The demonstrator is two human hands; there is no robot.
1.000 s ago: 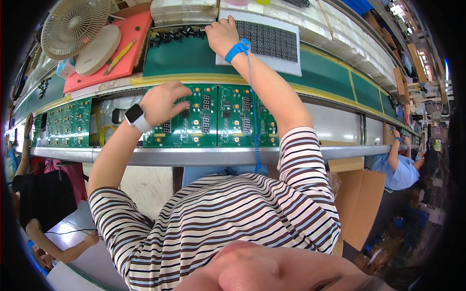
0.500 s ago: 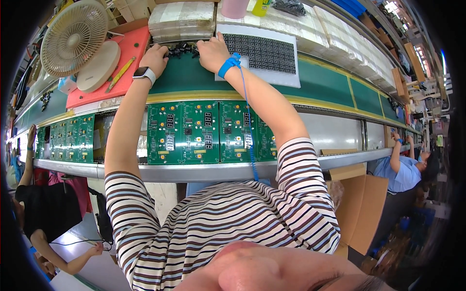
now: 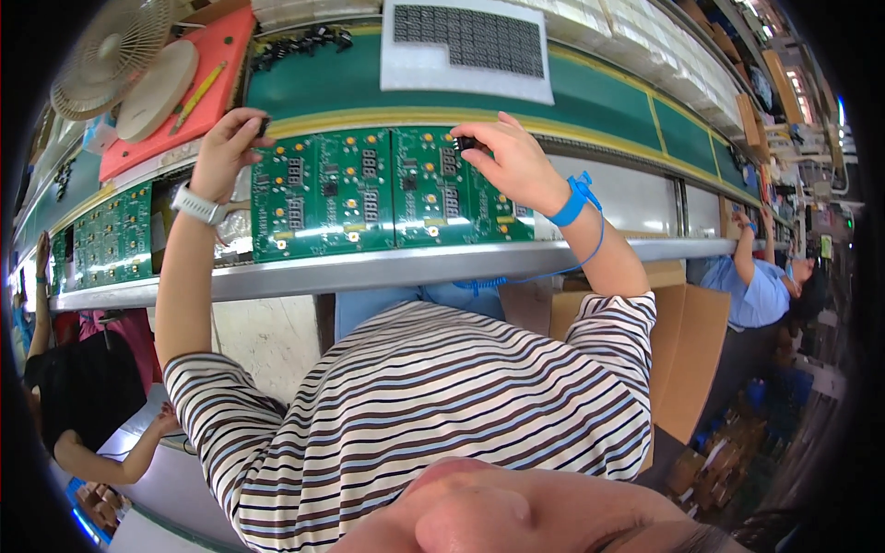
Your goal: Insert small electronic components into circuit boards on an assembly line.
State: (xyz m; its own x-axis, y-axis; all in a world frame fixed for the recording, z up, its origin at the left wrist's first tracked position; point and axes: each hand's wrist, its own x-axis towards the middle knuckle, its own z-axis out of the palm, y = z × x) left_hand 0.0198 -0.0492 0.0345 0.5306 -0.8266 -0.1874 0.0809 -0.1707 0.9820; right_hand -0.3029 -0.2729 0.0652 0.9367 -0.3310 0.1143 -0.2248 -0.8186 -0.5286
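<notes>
My left hand (image 3: 227, 155) is pinched on a small black component (image 3: 264, 127) above the left edge of a green circuit board (image 3: 313, 238). Beside that board lies a second green circuit board (image 3: 419, 230), and over its upper part my right hand (image 3: 513, 164) grips a small black component with pins (image 3: 463, 144) between thumb and fingers. Seven-segment displays and small orange-yellow buttons are fitted on both boards. Whether the right hand's part touches the board, I cannot tell. A blue strap (image 3: 573, 201) with a coiled cord circles my right wrist.
Loose black components (image 3: 300, 46) are piled on the green mat (image 3: 323, 88). A white foam tray (image 3: 415, 83) holds rows of black displays. A fan (image 3: 111, 51) and a yellow knife (image 3: 198, 97) are on a red board at left. More green boards (image 3: 111, 235) sit farther left. Other people work on both sides.
Both hands have come back from the pile of black components to the circuit boards, each carrying a small black part. The right hand moved right as well. The view has shifted.
</notes>
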